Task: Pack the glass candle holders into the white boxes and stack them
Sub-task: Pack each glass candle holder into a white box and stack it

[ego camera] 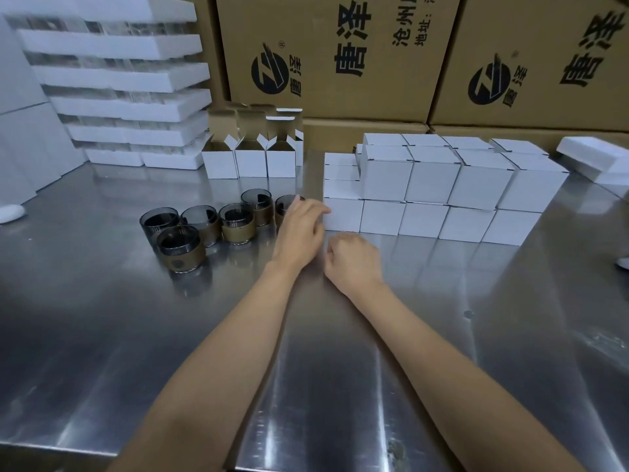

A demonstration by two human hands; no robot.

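Several dark smoked-glass candle holders (236,223) with tan paper bands stand grouped on the steel table (102,335), left of centre. Closed white boxes (429,185) are stacked in two layers at centre right. Three open white boxes (250,158) with raised flaps stand behind the holders. My left hand (299,229) hovers between the rightmost holder (284,206) and the lowest left box of the stack, fingers relaxed, holding nothing. My right hand (354,257) lies just in front of the stack with its fingers loosely curled and empty.
White foam trays with clear glass (115,76) are stacked high at the back left. Large brown printed cartons (340,56) form a wall behind. More white foam pieces (599,161) lie at the far right.
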